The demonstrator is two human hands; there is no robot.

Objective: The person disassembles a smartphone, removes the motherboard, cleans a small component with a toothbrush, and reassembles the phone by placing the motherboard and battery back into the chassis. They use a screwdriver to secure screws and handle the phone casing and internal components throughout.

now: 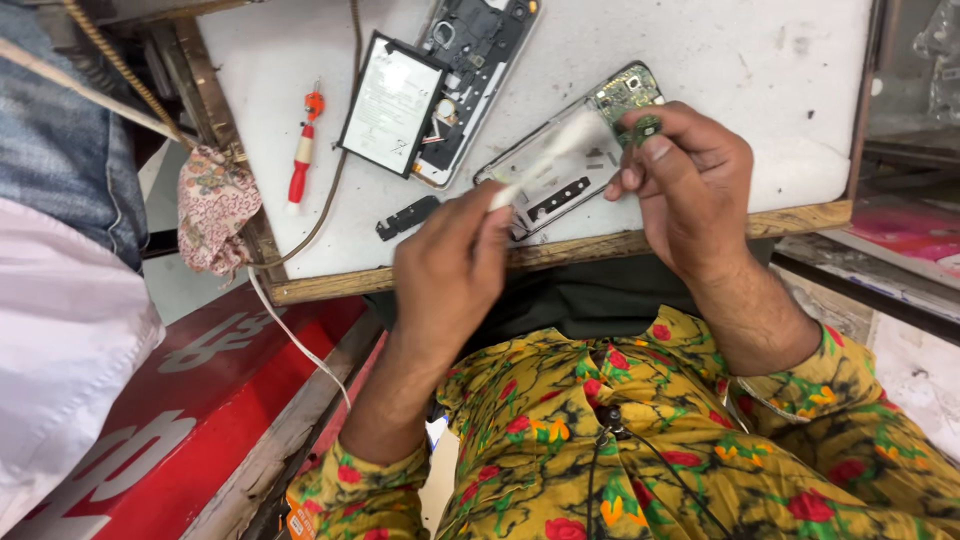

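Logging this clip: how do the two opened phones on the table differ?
The phone with the battery lies untouched at the table's far side, its dark inside open and a black-framed white battery propped against it. The phone under the hands looks paler, with a green circuit board at its top end; the right hand pinches there while the left hand holds a blurred white tool over it. Both are opened and lie slanted.

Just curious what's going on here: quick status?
Left hand holds white brush, blurred. Right hand pinches small green circuit board over the phone frame. Nothing between hands.
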